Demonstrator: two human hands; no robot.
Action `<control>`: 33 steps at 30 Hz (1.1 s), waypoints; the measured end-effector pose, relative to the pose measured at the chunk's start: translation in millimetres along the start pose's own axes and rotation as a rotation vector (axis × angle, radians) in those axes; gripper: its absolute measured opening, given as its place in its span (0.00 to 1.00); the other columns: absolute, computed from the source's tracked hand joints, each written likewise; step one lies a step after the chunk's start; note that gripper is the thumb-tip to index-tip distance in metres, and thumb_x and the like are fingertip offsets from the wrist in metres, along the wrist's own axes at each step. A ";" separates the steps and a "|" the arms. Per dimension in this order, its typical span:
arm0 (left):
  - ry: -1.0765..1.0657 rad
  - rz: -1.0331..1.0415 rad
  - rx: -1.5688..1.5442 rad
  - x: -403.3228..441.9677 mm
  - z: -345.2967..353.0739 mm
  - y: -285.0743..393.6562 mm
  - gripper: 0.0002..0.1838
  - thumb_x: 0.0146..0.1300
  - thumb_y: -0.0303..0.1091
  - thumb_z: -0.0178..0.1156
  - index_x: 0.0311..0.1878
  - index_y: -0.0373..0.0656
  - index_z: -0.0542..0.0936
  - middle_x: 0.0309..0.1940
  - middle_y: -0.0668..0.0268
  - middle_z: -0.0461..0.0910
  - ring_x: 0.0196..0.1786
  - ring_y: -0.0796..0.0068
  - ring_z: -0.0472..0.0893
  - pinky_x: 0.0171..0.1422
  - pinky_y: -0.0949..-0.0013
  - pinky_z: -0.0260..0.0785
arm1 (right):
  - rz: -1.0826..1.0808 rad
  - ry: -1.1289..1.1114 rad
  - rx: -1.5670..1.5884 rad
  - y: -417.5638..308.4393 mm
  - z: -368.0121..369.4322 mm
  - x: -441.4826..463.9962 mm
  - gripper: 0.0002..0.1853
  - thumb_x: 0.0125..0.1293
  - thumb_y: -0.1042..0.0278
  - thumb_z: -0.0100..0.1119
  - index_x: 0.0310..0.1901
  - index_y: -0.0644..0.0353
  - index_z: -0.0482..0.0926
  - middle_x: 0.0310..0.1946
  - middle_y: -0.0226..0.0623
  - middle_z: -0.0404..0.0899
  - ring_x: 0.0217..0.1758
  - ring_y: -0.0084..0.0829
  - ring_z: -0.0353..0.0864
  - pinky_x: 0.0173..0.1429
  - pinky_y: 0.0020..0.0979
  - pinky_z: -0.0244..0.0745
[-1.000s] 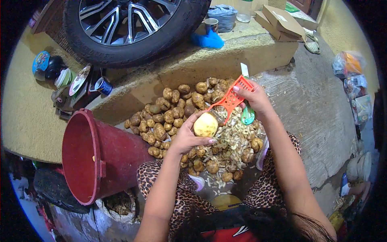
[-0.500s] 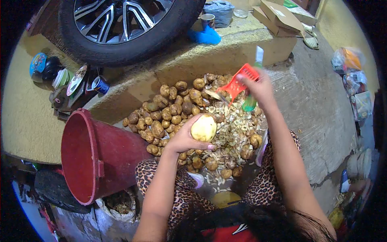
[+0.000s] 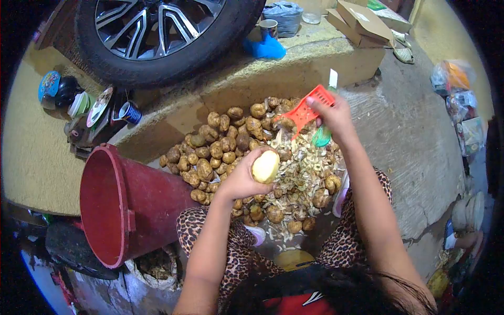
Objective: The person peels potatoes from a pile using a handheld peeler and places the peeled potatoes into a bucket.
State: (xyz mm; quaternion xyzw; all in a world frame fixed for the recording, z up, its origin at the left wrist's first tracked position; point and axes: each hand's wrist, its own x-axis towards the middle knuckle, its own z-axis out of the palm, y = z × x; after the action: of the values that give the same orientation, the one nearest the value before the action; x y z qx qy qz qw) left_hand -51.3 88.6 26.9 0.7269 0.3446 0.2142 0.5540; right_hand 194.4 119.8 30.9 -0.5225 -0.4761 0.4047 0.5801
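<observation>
A peeled potato (image 3: 265,166), pale yellow, rests in my left hand (image 3: 243,177), whose fingers are wrapped round it. My right hand (image 3: 336,116) grips an orange peeler (image 3: 310,109) with a slotted handle, held up and to the right of the potato without touching it. A long green and whitish thing (image 3: 321,136) also runs behind or through my right hand; its kind I cannot make out. Below both hands lie unpeeled potatoes (image 3: 216,150) in a heap and a spread of peelings (image 3: 299,173).
A tilted red bucket (image 3: 157,197) stands at left beside my knee. Behind the heap runs a concrete ledge (image 3: 226,86) with a car wheel (image 3: 210,58), a cup (image 3: 268,29), a blue bag (image 3: 265,48) and cardboard boxes (image 3: 362,21). Plastic-wrapped packs (image 3: 462,107) line the right wall.
The potato has turned in my left hand and shows a narrower side. My right hand has shifted slightly down and left, with the peeler still in it.
</observation>
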 end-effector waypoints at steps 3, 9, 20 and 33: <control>0.088 0.010 -0.063 0.4 5.7 3.8 0.39 0.34 0.27 0.69 0.56 0.41 0.66 0.47 0.67 0.71 0.51 0.77 0.69 0.59 0.72 0.60 | 0.174 -0.129 0.159 -14.2 3.0 -6.0 0.09 0.55 0.62 0.63 0.30 0.59 0.77 0.18 0.25 0.75 0.12 0.14 0.66 0.16 0.17 0.61; 0.190 0.073 0.173 -1.6 3.0 -12.7 0.39 0.34 0.30 0.69 0.55 0.40 0.65 0.50 0.61 0.68 0.53 0.69 0.69 0.61 0.69 0.59 | 0.170 -0.246 0.099 -3.4 29.5 -29.1 0.11 0.54 0.61 0.65 0.28 0.59 0.76 0.18 0.25 0.74 0.14 0.14 0.69 0.17 0.18 0.63; 0.197 0.049 -0.023 -1.4 0.2 -5.1 0.41 0.35 0.30 0.71 0.57 0.38 0.63 0.53 0.64 0.67 0.56 0.75 0.67 0.63 0.70 0.57 | 0.050 0.034 0.013 3.9 8.3 -9.1 0.09 0.57 0.66 0.61 0.32 0.61 0.75 0.20 0.28 0.76 0.15 0.14 0.68 0.18 0.17 0.62; 0.068 -0.136 -0.086 1.4 7.2 3.6 0.38 0.31 0.27 0.69 0.53 0.37 0.68 0.44 0.67 0.75 0.46 0.78 0.74 0.54 0.72 0.66 | 0.123 -0.384 -0.008 -7.3 26.8 -32.3 0.13 0.51 0.62 0.66 0.31 0.60 0.75 0.19 0.27 0.74 0.17 0.15 0.69 0.19 0.18 0.64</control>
State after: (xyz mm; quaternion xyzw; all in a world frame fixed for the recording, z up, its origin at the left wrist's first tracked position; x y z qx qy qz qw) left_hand -44.4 84.4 28.1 0.6696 0.4023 0.2150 0.5861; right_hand 161.0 93.6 33.9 -0.4660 -0.5467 0.5298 0.4509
